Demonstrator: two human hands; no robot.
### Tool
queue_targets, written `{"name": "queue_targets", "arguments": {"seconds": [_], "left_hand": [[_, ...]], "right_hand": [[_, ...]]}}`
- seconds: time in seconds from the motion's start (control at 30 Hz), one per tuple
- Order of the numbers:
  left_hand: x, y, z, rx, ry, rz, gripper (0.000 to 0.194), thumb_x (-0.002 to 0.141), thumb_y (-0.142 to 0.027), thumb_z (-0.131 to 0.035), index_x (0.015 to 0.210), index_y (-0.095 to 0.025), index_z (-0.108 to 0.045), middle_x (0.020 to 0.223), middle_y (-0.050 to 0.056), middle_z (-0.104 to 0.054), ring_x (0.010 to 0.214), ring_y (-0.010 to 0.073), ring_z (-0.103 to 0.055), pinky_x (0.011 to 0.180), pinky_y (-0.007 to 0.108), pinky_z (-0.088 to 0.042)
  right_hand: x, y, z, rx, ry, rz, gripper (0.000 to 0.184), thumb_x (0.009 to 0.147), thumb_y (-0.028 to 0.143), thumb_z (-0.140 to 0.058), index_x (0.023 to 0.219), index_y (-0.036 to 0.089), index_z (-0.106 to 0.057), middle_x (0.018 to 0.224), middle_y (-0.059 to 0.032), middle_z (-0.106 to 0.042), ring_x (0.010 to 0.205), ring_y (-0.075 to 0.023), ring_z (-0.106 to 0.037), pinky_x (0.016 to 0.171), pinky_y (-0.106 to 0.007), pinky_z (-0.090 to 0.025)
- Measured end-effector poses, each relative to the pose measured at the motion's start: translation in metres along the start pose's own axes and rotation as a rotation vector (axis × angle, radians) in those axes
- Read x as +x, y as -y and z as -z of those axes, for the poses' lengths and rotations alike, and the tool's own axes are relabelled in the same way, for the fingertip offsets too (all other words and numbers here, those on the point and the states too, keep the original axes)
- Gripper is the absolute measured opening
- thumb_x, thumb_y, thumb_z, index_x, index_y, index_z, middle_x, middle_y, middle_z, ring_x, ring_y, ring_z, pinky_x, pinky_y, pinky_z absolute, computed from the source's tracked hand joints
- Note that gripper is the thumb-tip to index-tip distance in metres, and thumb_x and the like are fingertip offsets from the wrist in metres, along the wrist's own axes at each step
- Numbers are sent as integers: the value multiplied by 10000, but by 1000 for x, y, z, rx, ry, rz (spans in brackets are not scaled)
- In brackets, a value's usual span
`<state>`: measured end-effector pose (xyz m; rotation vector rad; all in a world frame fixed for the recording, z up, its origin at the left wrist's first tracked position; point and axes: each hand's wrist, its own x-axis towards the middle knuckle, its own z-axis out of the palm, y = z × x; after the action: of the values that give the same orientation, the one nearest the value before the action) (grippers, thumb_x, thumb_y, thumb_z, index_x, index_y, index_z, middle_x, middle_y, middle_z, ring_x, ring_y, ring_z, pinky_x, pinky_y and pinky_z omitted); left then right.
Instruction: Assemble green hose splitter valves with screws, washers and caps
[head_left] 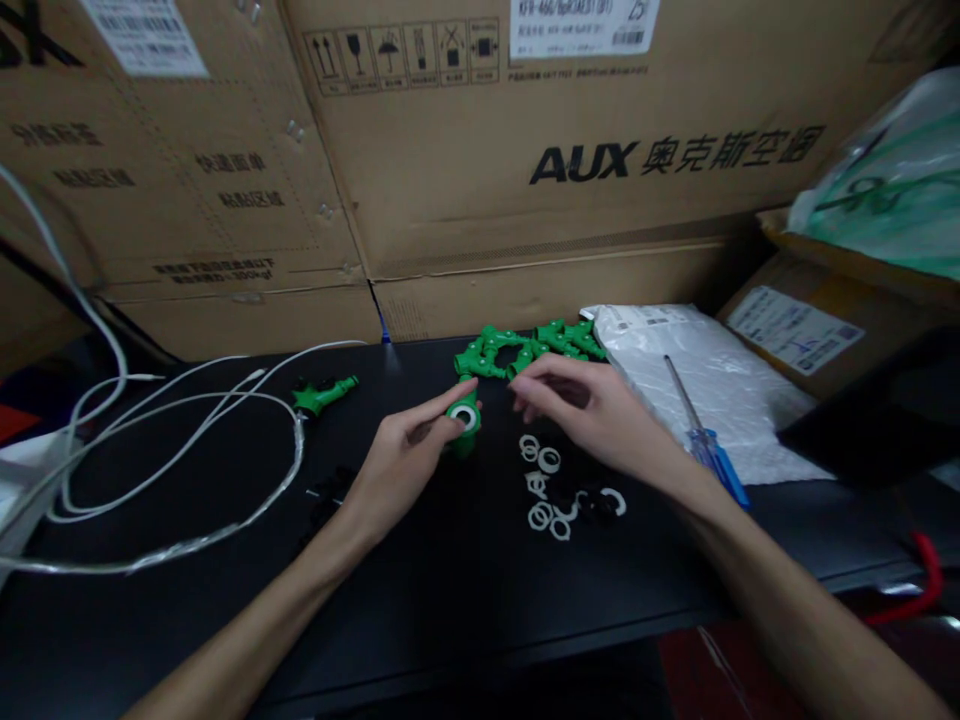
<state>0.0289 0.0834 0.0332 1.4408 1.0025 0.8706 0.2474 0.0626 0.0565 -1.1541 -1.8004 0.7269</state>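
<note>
1. Broad brown cardboard box [450,215]: twelve o'clock, behind the flat black tabletop [420,610].
2. Right hand [592,405]: fingertips bunched; from here I cannot tell whether they pinch anything.
3. Left hand [401,455]: thumb and fingers pinch a green plastic tubular fitting [466,442], nine o'clock from the right fingertips, just apart; foreshortened, its long axis seems twelve-to-six, mouth upward.
4. Loose thin white plastic-looking rings [537,487]: six o'clock from the right fingertips, the nearer hand.

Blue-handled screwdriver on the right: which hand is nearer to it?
Right. The right hand is to the left of the screwdriver, apart from it; the left hand is farther left, holding a green fitting.
</note>
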Motion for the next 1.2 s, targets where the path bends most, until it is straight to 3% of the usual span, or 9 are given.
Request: {"name": "queue_targets", "arguments": {"seconds": [0.1,0.2,0.33,0.5,0.63,0.8,0.93,1.03,1.2], "left_hand": [[3,-1,4,-211,76,138,619,899,-345,-693,1490,-279,-524,1348,87,-701,1325,282,-594,1143,474,-421],[5,0,7,-302,116,141,742,838,-268,-771,1517,-279,-473,1375,91,-681,1322,258,-594,1160,441,-396],[7,3,5,-288,85,117,656,826,-268,-792,1425,-227,-527,1278,110,-723,1238,262,-647,1070,405,-473],[5,3,-1,-261,54,78,550,832,-302,-799,1297,-204,-523,1182,105,-741,1118,235,-690,1007,374,-494],[4,2,-2,-219,62,17,506,861,-333,-763,1289,-203,-527,1092,64,-709,1002,207,-714,965,352,-503],[5,1,2,-139,50,-59,511,881,-349,-734,1337,-221,-541,1021,25,-663,903,177,-691,892,319,-507],[6,0,3,-90,17,-74,549,876,-343,-731,1384,-247,-547,1021,22,-665,868,175,-654,836,312,-507],[6,-1,5,-121,15,-44,528,897,-349,-708,1397,-266,-560,1074,39,-685,919,187,-661,854,316,-516],[9,5,9,-182,44,29,421,984,-448,-565,1347,-247,-635,1157,79,-704,981,222,-686,923,376,-535]], "right_hand": [[-5,-1,31,-180,53,-46,249,984,388,-580,910,185,-703,817,-27,-716,723,-152,-664,667,-289,-513],[-27,-4,46,-394,157,-65,222,982,375,-599,1021,200,-731,925,-44,-733,809,-175,-675,719,-306,-525],[-62,-17,49,-518,255,-14,228,978,321,-619,1146,213,-730,1094,-78,-704,995,-208,-687,886,-346,-548],[-76,-31,43,-529,276,26,216,1000,286,-580,1153,235,-724,1075,-74,-667,990,-200,-687,879,-336,-563],[-70,-24,43,-485,215,90,150,1011,253,-550,1036,225,-695,1109,-73,-645,1030,-195,-669,884,-324,-561],[-43,-5,39,-372,163,110,132,1001,309,-585,1094,240,-649,1134,-55,-690,1054,-196,-683,935,-346,-565],[-5,-3,18,-150,114,107,225,904,247,-694,1115,220,-621,1102,-40,-702,877,-152,-715,811,-298,-615],[16,-10,0,-49,63,159,297,855,173,-708,1137,203,-624,1106,-42,-703,879,-147,-716,818,-292,-620],[13,-19,-15,-148,-41,246,262,903,172,-692,1162,210,-680,1162,-54,-721,1016,-183,-704,882,-335,-604]]}}
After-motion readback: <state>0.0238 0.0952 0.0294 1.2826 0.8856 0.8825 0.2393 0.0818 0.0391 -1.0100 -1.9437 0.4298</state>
